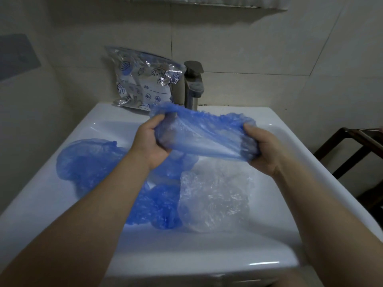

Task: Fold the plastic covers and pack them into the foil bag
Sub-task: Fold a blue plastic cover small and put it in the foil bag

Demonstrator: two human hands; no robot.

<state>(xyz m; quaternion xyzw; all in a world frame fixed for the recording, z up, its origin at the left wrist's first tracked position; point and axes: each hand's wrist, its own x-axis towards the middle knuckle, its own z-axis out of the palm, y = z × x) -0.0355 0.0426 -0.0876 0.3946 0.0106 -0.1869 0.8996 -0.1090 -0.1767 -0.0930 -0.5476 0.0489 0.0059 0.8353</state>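
Left hand (154, 141) and right hand (262, 151) each gripped end of blue cover (203, 137), stretched above sink (279, 162); foil bag (145, 79) behind.

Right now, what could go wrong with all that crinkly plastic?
The thin blue cover is stretched between the left hand and the right hand, so it might tear. The loose covers in the sink could get wet if the faucet is bumped. The foil bag leaning there might topple.
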